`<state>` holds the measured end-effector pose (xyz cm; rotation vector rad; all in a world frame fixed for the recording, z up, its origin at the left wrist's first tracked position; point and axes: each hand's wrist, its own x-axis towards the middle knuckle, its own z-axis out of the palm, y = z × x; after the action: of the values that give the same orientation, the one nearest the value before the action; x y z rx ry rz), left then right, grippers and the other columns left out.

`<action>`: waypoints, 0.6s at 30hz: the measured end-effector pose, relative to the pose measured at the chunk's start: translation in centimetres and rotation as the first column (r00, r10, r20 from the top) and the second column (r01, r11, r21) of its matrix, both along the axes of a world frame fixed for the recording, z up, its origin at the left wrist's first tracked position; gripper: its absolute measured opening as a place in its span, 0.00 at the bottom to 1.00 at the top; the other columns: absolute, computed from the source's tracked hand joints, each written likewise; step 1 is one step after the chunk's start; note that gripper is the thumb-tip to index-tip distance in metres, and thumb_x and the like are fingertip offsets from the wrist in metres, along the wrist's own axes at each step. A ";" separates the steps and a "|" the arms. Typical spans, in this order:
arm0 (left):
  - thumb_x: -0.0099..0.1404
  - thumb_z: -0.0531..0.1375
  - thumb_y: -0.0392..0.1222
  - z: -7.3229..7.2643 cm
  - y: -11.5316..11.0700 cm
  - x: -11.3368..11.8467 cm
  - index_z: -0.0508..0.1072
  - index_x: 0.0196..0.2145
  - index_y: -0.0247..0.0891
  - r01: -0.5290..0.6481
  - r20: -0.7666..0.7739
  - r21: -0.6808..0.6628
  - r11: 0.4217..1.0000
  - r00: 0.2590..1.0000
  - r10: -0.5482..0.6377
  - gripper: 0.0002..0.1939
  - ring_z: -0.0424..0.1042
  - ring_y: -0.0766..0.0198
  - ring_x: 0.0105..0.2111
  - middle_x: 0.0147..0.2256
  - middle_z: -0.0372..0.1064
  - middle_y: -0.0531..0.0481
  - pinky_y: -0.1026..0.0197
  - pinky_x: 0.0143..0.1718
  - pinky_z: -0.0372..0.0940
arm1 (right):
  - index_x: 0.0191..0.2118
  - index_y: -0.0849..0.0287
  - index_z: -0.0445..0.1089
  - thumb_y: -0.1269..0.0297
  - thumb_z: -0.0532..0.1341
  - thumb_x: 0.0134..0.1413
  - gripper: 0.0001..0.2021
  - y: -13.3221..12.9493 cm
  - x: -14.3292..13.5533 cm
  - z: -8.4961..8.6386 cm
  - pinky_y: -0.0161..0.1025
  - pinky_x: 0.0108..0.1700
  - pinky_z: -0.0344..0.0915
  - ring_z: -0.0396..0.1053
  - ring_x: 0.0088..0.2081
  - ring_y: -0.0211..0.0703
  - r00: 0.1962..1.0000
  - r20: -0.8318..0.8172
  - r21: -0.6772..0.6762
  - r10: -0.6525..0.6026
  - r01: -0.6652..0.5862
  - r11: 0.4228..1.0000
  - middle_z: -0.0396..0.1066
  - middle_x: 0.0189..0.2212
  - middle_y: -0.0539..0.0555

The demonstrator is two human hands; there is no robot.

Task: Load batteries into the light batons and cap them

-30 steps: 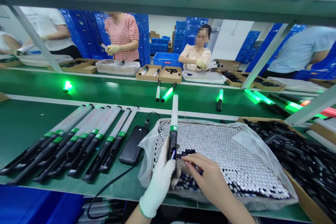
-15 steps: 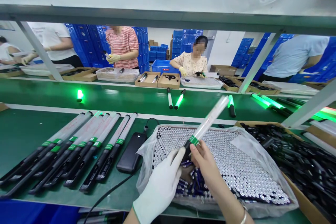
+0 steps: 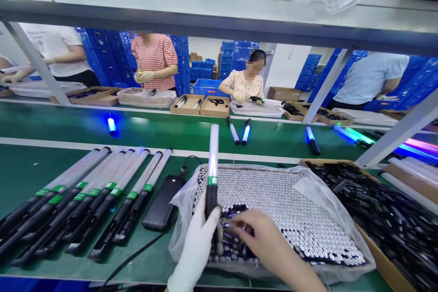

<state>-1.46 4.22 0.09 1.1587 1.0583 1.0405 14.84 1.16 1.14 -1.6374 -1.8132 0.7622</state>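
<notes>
Green bench (image 3: 20, 178); batteries (image 3: 267, 187) in lined tray (image 3: 178, 232); blue crates (image 3: 183, 59) behind co-workers (image 3: 157, 61).

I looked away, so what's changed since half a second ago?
The light stick in the gloved left hand swung from leaning right to upright. The right hand let go of it and dropped to the loose batteries. On the belt, lit sticks slid right, several turning from green to blue. The row of sticks and power bank stayed put.

Battery ends (image 3: 260, 191) — shiny metal.
</notes>
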 end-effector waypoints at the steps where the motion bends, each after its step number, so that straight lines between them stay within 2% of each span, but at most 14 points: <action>1: 0.64 0.57 0.54 0.1 0.1 -0.1 0.57 0.62 0.39 0.002 0.071 -0.074 0.997 0.997 0.003 0.33 0.59 0.66 0.13 0.17 0.60 0.58 0.66 0.13 0.61 | 0.39 0.54 0.77 0.72 0.61 0.56 0.09 -0.1 -0.1 -0.1 0.45 0.45 0.64 0.69 0.42 0.49 0.987 0.157 0.000 0.021 -0.021 1.000 0.77 0.36 0.52; 3: 0.62 0.58 0.56 0.2 0.2 -0.2 0.58 0.61 0.39 0.005 0.140 -0.143 0.990 0.990 0.016 0.34 0.55 0.68 0.12 0.16 0.58 0.59 0.68 0.11 0.55 | 0.36 0.56 0.77 0.74 0.64 0.53 0.07 0.0 -0.6 -0.5 0.47 0.45 0.63 0.68 0.44 0.53 0.915 0.401 -0.021 0.046 -0.041 0.999 0.77 0.35 0.53; 6: 0.58 0.62 0.56 -0.1 0.5 -0.5 0.63 0.59 0.40 -0.014 0.118 -0.156 0.988 0.993 0.033 0.35 0.58 0.67 0.11 0.16 0.60 0.58 0.67 0.09 0.55 | 0.36 0.58 0.76 0.73 0.64 0.53 0.05 0.4 -1.4 -1.2 0.45 0.45 0.62 0.68 0.44 0.53 0.815 0.576 -0.022 0.065 -0.064 0.998 0.76 0.35 0.55; 10: 0.57 0.63 0.55 -1.1 0.7 -0.5 0.62 0.60 0.43 0.003 0.121 -0.163 0.987 0.993 0.017 0.36 0.62 0.63 0.11 0.16 0.63 0.57 0.66 0.09 0.57 | 0.34 0.59 0.77 0.76 0.61 0.55 0.08 0.7 -1.5 -2.5 0.43 0.43 0.61 0.69 0.42 0.50 0.776 0.631 0.055 0.009 -0.056 0.997 0.75 0.35 0.56; 13: 0.57 0.63 0.55 -1.3 0.8 -0.4 0.61 0.61 0.42 -0.034 0.136 -0.150 0.988 0.989 0.054 0.36 0.69 0.58 0.15 0.18 0.66 0.54 0.65 0.11 0.61 | 0.33 0.59 0.76 0.76 0.61 0.54 0.07 0.7 -1.2 -3.5 0.43 0.40 0.60 0.69 0.41 0.51 0.774 0.632 0.122 -0.052 -0.033 0.992 0.75 0.35 0.56; 16: 0.58 0.63 0.55 -1.1 0.8 -0.4 0.66 0.57 0.42 -0.061 0.111 -0.102 0.993 0.991 0.072 0.32 0.76 0.53 0.26 0.24 0.72 0.49 0.63 0.17 0.68 | 0.31 0.59 0.75 0.75 0.62 0.54 0.06 0.8 -1.2 -3.7 0.43 0.39 0.59 0.69 0.40 0.50 0.784 0.616 0.147 -0.077 -0.018 0.989 0.75 0.32 0.55; 18: 0.59 0.62 0.52 -1.0 0.8 -0.6 0.69 0.55 0.42 -0.084 0.070 -0.046 0.995 0.994 0.087 0.27 0.77 0.50 0.37 0.33 0.76 0.45 0.60 0.27 0.73 | 0.30 0.59 0.74 0.75 0.62 0.54 0.06 0.9 -1.4 -3.5 0.43 0.39 0.59 0.69 0.39 0.49 0.796 0.600 0.138 -0.083 -0.001 0.990 0.75 0.32 0.55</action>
<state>-2.06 4.98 -0.94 1.0411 1.0759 1.1127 13.47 2.08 -2.32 -1.9675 -2.1813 0.0686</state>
